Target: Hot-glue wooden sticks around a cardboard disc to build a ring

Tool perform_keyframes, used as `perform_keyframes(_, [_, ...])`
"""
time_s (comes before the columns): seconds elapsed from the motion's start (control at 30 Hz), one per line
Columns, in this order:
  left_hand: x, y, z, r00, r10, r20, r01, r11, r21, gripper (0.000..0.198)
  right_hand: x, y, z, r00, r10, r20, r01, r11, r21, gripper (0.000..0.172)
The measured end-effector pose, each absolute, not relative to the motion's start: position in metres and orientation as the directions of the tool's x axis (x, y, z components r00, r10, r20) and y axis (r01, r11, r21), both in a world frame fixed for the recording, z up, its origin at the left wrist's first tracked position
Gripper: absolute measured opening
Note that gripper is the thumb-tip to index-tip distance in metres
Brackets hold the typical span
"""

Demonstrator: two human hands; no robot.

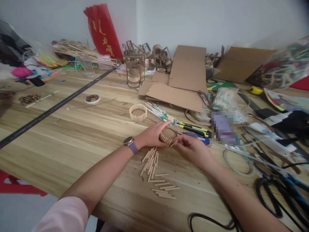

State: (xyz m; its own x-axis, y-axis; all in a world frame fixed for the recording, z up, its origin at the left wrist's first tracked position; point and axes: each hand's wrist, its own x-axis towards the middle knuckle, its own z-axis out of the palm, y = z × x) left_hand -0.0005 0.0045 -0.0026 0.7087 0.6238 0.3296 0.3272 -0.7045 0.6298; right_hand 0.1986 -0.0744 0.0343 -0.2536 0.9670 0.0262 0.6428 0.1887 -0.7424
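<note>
My left hand (152,135), with a watch on its wrist, is closed round a small cardboard ring (168,134) with short wooden sticks standing along part of its side. My right hand (191,146) pinches one short wooden stick (174,143) against the ring's near side. Several loose cut sticks (154,169) lie on the wooden table (72,135) just in front of my hands. A finished ring of sticks (138,112) stands behind my left hand.
Cardboard sheets (183,80), stick-built baskets (134,72) and bundled chopsticks (159,112) lie behind. Utility knives (194,129), scissors (277,190), cables and clutter fill the right side. A black strip (53,109) crosses the table at left; a small dish (92,98) sits beyond it.
</note>
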Motion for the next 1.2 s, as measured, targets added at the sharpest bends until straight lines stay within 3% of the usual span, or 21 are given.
perform_keyframes(0.63, [0.0, 0.003, -0.001, 0.708, 0.632, 0.315, 0.327, -0.689, 0.647, 0.101, 0.196, -0.073, 0.026, -0.298, 0.944, 0.144, 0.711, 0.32, -0.627, 0.014])
perform_keyframes(1.2, [0.0, 0.003, -0.001, 0.701, 0.628, 0.339, 0.311, -0.696, 0.647, 0.104, 0.198, -0.072, 0.014, -0.36, 0.886, 0.293, 0.77, 0.459, -0.442, 0.011])
